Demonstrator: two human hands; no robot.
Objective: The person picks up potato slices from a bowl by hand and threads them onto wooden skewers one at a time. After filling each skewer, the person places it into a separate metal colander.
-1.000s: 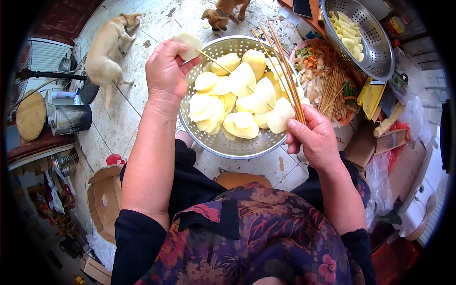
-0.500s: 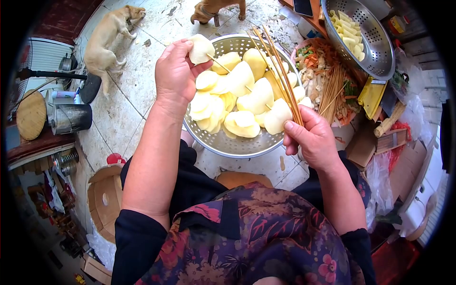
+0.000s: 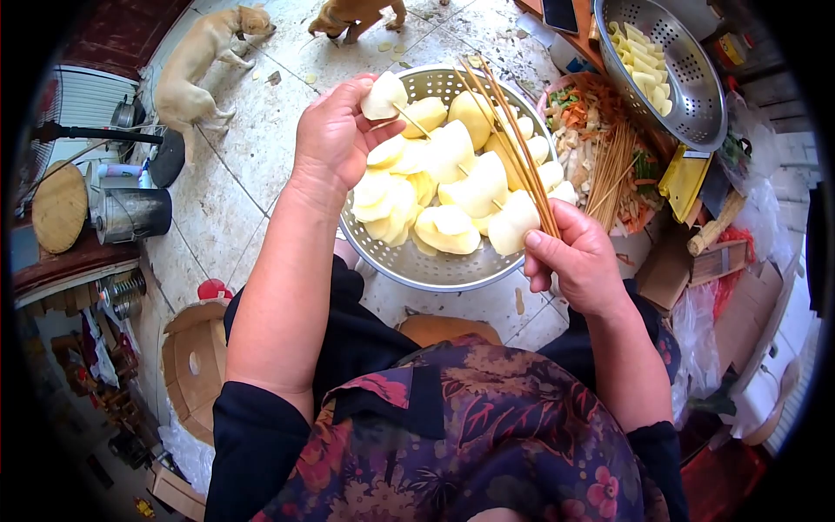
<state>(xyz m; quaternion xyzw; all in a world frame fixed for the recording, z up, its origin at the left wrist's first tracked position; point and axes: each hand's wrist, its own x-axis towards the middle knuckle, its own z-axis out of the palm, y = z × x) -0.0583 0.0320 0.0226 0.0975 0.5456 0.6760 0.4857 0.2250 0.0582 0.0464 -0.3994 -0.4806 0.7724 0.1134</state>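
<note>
My left hand (image 3: 335, 135) pinches a pale potato slice (image 3: 384, 97) at the far end of a thin bamboo skewer (image 3: 411, 121). Several more pale slices (image 3: 484, 184) are threaded along that skewer, which slants down to the right. Fingers of my right hand (image 3: 574, 261) close around a bundle of brown bamboo skewers (image 3: 515, 143) pointing up and away, beside the lowest threaded slice (image 3: 513, 224); the threaded skewer's near end is hidden there. Underneath is a metal colander (image 3: 435, 280) with loose potato slices (image 3: 383, 209) and whole peeled pieces (image 3: 470, 117).
At the right, a tilted colander (image 3: 698, 104) contains cut yellowish pieces (image 3: 642, 65). Below it lie chopped vegetables (image 3: 578, 117) and more skewers (image 3: 611, 170). A tan dog (image 3: 187, 78) and a brown dog (image 3: 357, 16) are on the tiled floor. A bucket (image 3: 133, 216) stands left.
Both hands keep their grips, and the threaded slices look much the same. The brown dog has moved left, showing pale bits on the floor. The view has shifted slightly.
</note>
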